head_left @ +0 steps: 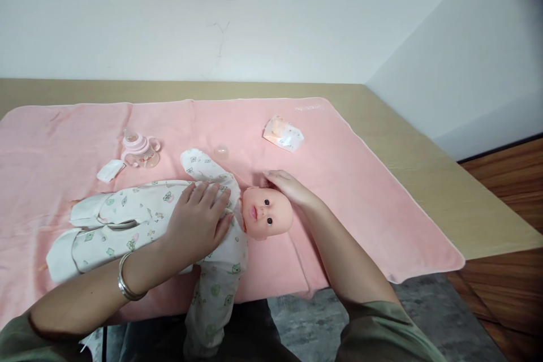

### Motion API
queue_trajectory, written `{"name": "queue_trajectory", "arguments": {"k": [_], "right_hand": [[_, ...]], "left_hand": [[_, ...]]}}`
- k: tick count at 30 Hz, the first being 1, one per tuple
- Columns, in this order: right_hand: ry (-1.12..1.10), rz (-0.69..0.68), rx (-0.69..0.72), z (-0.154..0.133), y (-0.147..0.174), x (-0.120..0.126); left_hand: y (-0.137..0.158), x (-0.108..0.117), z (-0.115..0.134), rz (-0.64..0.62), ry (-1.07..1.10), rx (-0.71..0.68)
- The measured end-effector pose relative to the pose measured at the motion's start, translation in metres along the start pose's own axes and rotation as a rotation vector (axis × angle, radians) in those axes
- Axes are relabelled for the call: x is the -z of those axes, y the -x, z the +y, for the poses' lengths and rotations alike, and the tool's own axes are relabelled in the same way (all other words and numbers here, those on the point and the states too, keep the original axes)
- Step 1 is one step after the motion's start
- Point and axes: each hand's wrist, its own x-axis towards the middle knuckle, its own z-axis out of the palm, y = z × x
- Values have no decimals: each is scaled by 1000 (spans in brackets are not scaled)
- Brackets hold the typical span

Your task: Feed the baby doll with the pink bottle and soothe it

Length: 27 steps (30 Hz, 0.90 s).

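Observation:
A baby doll (269, 214) lies face up on a pink mat (360, 220), its head to the right and its legs to the left. It wears a white printed romper (165, 203), and one sleeve hangs over the table's near edge. My left hand (199, 216) rests flat on the doll's chest, fingers stretched out. Beside the top of the doll's head is my right hand (286, 184), its fingers extended toward the far side of the head; some fingertips are partly hidden. Neither hand grips anything that I can see.
Behind the doll's legs stands a pink-handled baby bottle (142, 151), with a small white packet (111, 170) near it. A small clear dome-shaped piece (221, 151) lies beyond the raised sleeve. Farther right is a printed plastic packet (283, 134). A wall (297, 28) borders the wooden table (424, 181).

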Motion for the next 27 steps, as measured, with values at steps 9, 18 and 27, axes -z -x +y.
{"name": "queue_trajectory", "arguments": {"k": [9,18,27], "right_hand": [[107,50,-11,-11,8,1],[150,72,112,-20,21,8],[-143,-15,431,-7,23,12]], "left_hand": [[1,-1,0,8,-12,-9],[0,-1,0,29,-6,-13],[0,-1,0,18,-7,-8]]}}
